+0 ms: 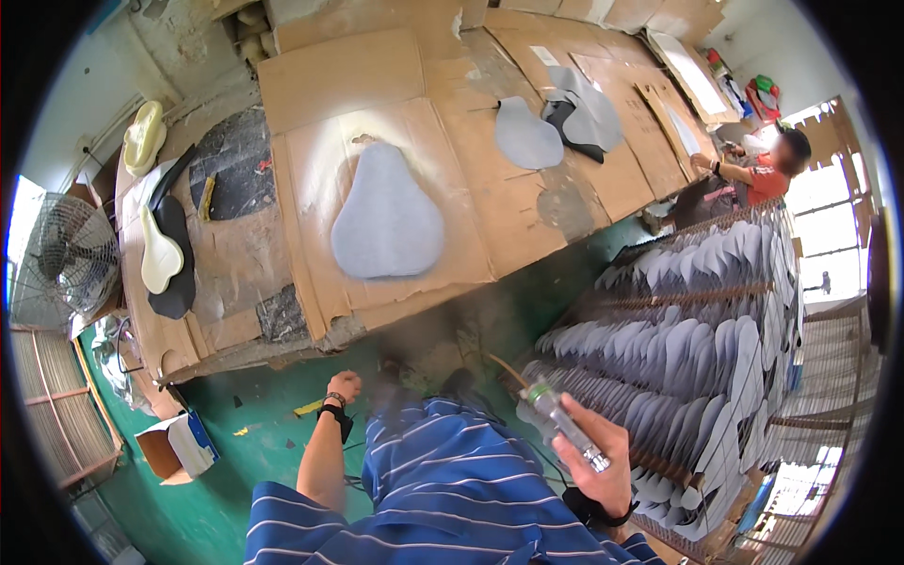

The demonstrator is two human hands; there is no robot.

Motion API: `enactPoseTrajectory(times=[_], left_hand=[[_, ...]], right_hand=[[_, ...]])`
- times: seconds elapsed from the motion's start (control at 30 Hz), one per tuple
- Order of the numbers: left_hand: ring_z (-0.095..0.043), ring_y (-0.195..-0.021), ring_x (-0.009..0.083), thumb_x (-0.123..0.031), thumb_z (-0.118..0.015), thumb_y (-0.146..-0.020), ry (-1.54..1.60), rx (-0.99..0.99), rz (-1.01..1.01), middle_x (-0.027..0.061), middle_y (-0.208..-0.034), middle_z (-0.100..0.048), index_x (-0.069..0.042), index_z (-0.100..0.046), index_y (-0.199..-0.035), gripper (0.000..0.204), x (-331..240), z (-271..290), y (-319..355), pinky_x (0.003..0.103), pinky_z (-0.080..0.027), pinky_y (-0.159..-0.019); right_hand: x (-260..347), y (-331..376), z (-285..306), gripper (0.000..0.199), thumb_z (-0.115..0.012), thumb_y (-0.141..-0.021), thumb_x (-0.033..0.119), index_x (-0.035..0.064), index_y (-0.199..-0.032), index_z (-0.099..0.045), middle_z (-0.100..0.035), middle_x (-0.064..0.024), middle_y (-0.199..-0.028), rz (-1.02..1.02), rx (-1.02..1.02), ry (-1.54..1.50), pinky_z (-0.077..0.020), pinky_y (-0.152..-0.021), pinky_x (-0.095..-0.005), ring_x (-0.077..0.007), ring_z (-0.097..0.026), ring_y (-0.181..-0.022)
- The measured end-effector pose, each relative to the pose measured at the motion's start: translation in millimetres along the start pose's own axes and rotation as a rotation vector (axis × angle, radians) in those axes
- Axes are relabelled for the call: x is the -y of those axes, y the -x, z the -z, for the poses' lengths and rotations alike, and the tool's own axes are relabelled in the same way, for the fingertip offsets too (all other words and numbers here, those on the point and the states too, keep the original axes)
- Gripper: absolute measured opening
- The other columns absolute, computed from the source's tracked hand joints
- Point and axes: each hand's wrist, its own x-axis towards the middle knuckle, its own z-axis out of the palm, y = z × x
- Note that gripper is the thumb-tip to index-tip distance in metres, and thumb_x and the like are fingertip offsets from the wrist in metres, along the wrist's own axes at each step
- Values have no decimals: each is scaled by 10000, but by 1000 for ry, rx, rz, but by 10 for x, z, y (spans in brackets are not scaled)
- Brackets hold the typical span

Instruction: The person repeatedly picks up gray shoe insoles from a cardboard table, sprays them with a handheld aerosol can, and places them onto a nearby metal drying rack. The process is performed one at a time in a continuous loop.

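Observation:
My right hand is wrapped round a metallic spray gun with a green fitting and a thin tan tube reaching out from its front. Held over the floor, the gun is apart from the table. My left hand hangs below the table's front edge, its fingers curled in and nothing visible in them. Ahead on the table, a grey pear-shaped saddle cover piece lies flat, wide end toward me, on a cardboard sheet. A whitish haze marks the cardboard round its narrow end.
More grey pieces lie farther right on the table. A cream saddle-shaped form rests at the left, near a fan. To my right stands a rack full of hanging grey pieces. A co-worker is at the far right.

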Motion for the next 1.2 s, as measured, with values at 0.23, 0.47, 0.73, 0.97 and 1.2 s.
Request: enactPoseTrajectory(times=[0.23, 0.47, 0.73, 0.97, 1.2], left_hand=[[-726, -747, 192, -215, -709, -900, -96, -50, 56, 73, -953, -760, -90, -715, -1217, 341, 54, -69, 192, 366, -586, -621], [-754, -781, 198, -257, -731, -881, -54, -77, 28, 92, -962, -775, -103, -728, -1214, 367, 152, -25, 179, 369, -626, -659], [-740, -788, 179, -209, -708, -889, -26, -52, 83, 82, -938, -767, -82, -698, -1256, 389, 27, -41, 298, 347, -607, -658], [-734, -776, 170, -215, -703, -896, -106, -23, 83, 69, -921, -765, -89, -708, -1248, 374, -75, -44, 224, 346, -601, -644], [-732, -760, 174, -233, -698, -905, -86, -6, 7, 65, -905, -761, -71, -713, -1236, 369, -178, -117, 90, 342, -596, -634]], right_hand=[[242, -293, -222, 533, -753, -811, -34, -29, -1330, -634, -720, -185, -936, 138, 140, -122, -541, -730, -323, -265, -705, -756], [129, -675, -368, 592, -742, -809, -76, -5, -1380, -600, -698, -173, -938, 320, -51, -56, -539, -698, -345, -299, -690, -761], [19, -695, -352, 549, -736, -834, -53, -28, -1367, -605, -705, -168, -951, 247, -155, -28, -529, -693, -333, -260, -674, -755], [117, -461, -185, 550, -747, -819, -52, -28, -1353, -618, -709, -173, -935, 150, -80, 39, -538, -694, -334, -271, -693, -750], [256, -323, -157, 531, -745, -824, -36, -48, -1340, -623, -720, -183, -952, 154, -7, -23, -539, -729, -326, -254, -706, -784]])
